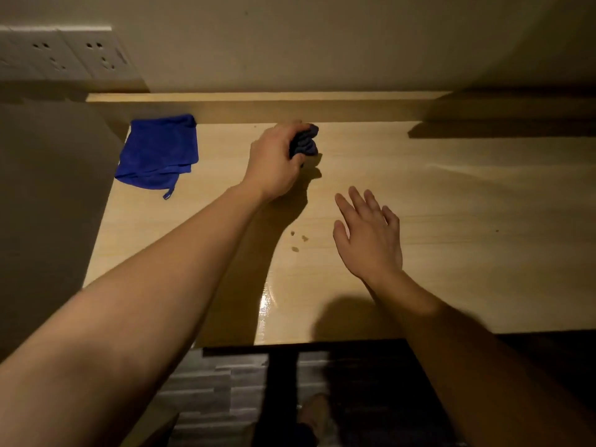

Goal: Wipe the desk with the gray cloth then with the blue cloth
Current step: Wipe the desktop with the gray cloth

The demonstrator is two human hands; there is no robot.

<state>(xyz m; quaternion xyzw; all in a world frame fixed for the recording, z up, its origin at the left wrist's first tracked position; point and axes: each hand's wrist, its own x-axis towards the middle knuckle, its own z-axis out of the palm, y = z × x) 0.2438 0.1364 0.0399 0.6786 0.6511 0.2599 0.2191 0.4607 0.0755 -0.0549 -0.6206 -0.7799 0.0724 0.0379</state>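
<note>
My left hand (274,159) is closed around a bunched dark gray cloth (305,142), which rests on the light wooden desk (451,204) near its raised back ledge. Only the cloth's right side shows past my fingers. My right hand (367,233) hovers flat over the middle of the desk, fingers spread, holding nothing. A folded blue cloth (159,153) lies at the desk's far left corner, apart from both hands. Small crumbs or stains (298,240) sit on the desk between my forearms.
A raised wooden ledge (258,106) runs along the back of the desk against the wall. Wall sockets (69,54) sit at upper left. A dark side panel (48,204) borders the desk's left. The desk's front edge (354,341) lies near my body, floor below.
</note>
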